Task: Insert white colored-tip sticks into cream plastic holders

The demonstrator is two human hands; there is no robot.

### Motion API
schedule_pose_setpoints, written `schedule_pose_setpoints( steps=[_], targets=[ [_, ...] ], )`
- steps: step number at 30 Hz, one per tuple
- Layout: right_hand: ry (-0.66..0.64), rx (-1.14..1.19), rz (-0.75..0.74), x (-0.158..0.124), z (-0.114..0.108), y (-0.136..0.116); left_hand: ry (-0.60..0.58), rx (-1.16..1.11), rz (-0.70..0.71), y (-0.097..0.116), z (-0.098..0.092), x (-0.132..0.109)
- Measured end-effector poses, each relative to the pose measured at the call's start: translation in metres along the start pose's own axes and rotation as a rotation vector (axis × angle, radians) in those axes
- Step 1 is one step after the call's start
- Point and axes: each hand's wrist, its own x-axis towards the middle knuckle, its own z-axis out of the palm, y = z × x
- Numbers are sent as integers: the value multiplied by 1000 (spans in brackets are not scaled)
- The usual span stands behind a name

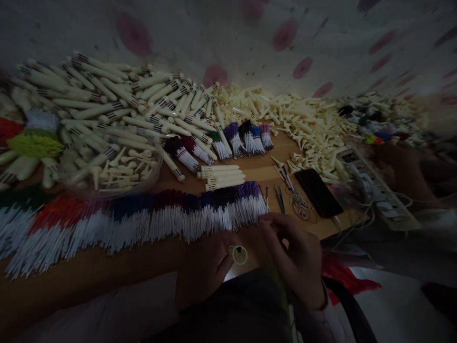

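The wooden table (pixel 107 271) in front of you is covered with pen parts. Along its near side runs a long row of refills (pixel 143 219), white stems pointing toward you, with caps in red, blue, black and purple bands. Behind it, to your left, lies a big heap of cream pen bodies (pixel 117 95) with striped ends. To your right at the back spreads a pile of small cream parts (pixel 307 119). A clear bowl (pixel 159 164) sits among the pen bodies and holds more cream pieces. Bundles of refills (pixel 235 140) lie between the 2 heaps. At the far right a power strip (pixel 378 195) rests near the table's edge, with a dark phone (pixel 317 190) just beside it. 4 loose pen bodies (pixel 221 176) lie side by side behind the row, and tweezers (pixel 279 197) lie near the phone.

Your left hand (pixel 203 271) grips a cream pen barrel (pixel 238 255), its open end facing up, at the table's near edge. Your right hand (pixel 300 262) hovers just beside it with curled fingers; you cannot tell whether it holds anything.
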Motion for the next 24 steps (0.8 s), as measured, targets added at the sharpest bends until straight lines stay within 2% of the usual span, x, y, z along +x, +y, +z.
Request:
schedule_pose_setpoints(
  steps=[7, 11, 15, 18, 24],
  targets=[
    [-399, -220, 169, 30, 26, 15, -40, -33, -27, -1, 1, 2],
    [-451, -276, 190, 41, 36, 11, 37, 4, -77, -1, 6, -5],
    [-489, -306, 206, 47, 41, 2, 212, 16, 25, -6, 13, -17],
    [-537, -351, 205, 50, 45, -3, 203, -44, 86, -10, 13, -20],
    [-672, -455, 136, 65, 66, -17, 190, -112, 59, -5, -3, -20]
  ],
)
